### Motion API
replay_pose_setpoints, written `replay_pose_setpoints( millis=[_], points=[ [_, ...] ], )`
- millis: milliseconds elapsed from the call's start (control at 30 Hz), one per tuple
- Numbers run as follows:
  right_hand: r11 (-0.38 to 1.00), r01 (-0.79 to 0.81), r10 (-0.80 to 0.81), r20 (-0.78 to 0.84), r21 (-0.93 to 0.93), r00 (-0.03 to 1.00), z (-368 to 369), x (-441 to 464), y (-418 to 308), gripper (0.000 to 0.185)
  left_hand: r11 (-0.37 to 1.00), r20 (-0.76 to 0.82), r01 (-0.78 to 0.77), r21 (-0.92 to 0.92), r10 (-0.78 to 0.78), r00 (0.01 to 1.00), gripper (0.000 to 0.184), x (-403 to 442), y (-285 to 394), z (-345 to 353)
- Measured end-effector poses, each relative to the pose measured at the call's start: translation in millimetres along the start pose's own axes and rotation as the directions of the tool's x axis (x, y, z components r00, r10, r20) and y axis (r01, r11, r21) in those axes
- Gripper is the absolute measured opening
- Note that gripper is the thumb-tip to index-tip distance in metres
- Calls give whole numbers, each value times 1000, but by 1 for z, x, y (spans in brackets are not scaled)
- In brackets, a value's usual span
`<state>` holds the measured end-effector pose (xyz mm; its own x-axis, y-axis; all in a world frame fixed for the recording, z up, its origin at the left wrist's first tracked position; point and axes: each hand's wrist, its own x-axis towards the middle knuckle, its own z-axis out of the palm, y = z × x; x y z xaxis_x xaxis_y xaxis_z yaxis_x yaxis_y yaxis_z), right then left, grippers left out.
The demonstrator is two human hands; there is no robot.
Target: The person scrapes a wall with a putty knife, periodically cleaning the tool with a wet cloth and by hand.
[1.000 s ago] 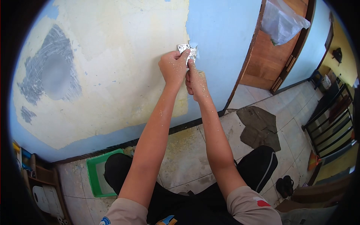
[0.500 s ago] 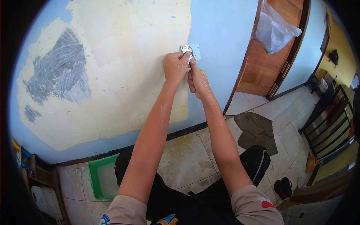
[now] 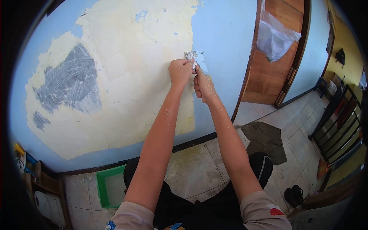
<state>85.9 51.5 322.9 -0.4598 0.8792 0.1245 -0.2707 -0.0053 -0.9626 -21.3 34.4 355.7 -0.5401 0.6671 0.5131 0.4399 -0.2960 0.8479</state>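
Note:
A scraper (image 3: 189, 55) with a flat metal blade, flecked with paint chips, is pressed against the wall (image 3: 153, 92) at the border between bare cream plaster and blue paint. My right hand (image 3: 205, 87) is closed around its handle, thumb lying along the top. Against the blade's back rest the fingers of my left hand (image 3: 180, 74), curled into a pinch with the thumb. Just right of the blade is a pale scraped patch (image 3: 200, 61). Small paint flakes cling to both hands and forearms. The handle is mostly hidden by my fingers.
A green basin (image 3: 102, 189) sits on the floor at left, near a wooden shelf (image 3: 48, 180). To the right are a wooden door (image 3: 268, 76) with a hanging plastic bag (image 3: 276, 40), a dark floor cloth (image 3: 264, 140), sandals (image 3: 294, 195) and a black metal rack (image 3: 337, 126).
The view has shifted slightly, so the wall sits lower in it. The scraper and both hands have moved a little upward along the paint border. Both hands keep their hold.

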Motion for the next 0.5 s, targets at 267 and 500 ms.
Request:
replay_pose_setpoints(
  millis=[267,500],
  points=[
    [997,22,-25,-38,-71,999,-8,-13,11,56,995,2,35,-95,-35,999,28,-16,-17,0],
    [993,5,-15,-87,-117,996,-9,-11,26,59,991,50,74,-109,-69,996,28,-22,-31,1]
  ],
)
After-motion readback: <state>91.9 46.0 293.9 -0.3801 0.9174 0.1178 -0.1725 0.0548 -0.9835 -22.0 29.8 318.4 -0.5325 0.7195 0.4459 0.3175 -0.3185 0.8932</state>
